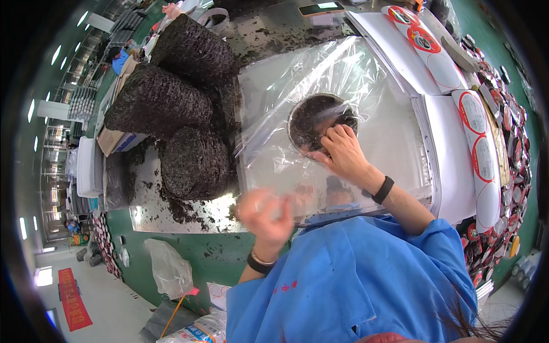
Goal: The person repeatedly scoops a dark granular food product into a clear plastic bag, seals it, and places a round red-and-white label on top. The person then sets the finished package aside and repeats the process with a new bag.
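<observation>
A round disc of dark dried seaweed, likely laver, lies in front of me with shiny clear plastic film over or around it. A pale rim shows at its edge; whether that is a dish, I cannot tell. My right hand, wearing a black wristband, rests on the disc's near side with fingers curled and thumb at the rim. Whether it pinches the film is hidden. My left hand is blurred above the table's near edge, left of my body, fingers bent; nothing clear shows in it.
Tall stacks of dark seaweed discs stand at left among loose crumbs. White sheets and rolls of round red-and-white labels lie at right, beside heaped packaged discs. A phone lies at the back. Another person is far left.
</observation>
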A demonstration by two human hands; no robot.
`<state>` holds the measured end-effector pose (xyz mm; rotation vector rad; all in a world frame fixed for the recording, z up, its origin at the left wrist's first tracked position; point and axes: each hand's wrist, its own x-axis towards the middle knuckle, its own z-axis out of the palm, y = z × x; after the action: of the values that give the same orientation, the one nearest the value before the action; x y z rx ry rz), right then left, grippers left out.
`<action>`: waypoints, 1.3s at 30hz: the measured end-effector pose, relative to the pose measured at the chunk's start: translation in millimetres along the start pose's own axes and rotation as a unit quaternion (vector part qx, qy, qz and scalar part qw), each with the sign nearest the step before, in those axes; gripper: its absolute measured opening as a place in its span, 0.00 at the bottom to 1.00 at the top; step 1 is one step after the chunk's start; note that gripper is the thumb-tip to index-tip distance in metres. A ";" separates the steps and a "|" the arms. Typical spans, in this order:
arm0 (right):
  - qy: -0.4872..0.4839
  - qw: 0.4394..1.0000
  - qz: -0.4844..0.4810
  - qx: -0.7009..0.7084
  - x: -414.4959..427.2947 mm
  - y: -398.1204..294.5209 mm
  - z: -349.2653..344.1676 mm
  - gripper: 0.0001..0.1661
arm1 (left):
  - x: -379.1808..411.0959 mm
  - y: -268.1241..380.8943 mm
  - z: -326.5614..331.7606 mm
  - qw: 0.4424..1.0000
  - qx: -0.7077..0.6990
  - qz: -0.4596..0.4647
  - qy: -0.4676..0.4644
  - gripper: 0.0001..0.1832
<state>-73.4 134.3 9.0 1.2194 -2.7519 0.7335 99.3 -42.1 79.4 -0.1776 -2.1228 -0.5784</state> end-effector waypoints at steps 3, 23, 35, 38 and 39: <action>0.089 0.994 -0.015 0.053 2.8 7.9 15.6 0.26 | -15.8 -15.1 26.9 0.868 -0.162 -0.339 -0.326 0.26; 0.107 0.975 0.083 0.178 -25.2 31.5 -32.0 0.24 | 15.9 -56.7 201.8 0.954 -0.068 -0.120 -0.266 0.20; 0.034 0.996 -0.076 0.026 1.0 48.7 -33.1 0.18 | 60.6 -90.4 148.0 0.848 -0.230 -0.212 -0.429 0.57; -0.020 0.998 -0.061 -0.001 -2.6 61.9 -17.2 0.16 | 60.5 -87.5 163.2 0.949 -0.170 -0.215 -0.158 0.52; -0.008 0.997 -0.071 0.000 -2.7 64.9 -12.5 0.17 | 63.5 -80.4 171.9 0.942 -0.230 -0.207 -0.126 0.46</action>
<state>-119.4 179.1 -6.7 1.4074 -2.6430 0.7139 -91.8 -38.2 20.2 -0.0629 -2.2507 -1.3671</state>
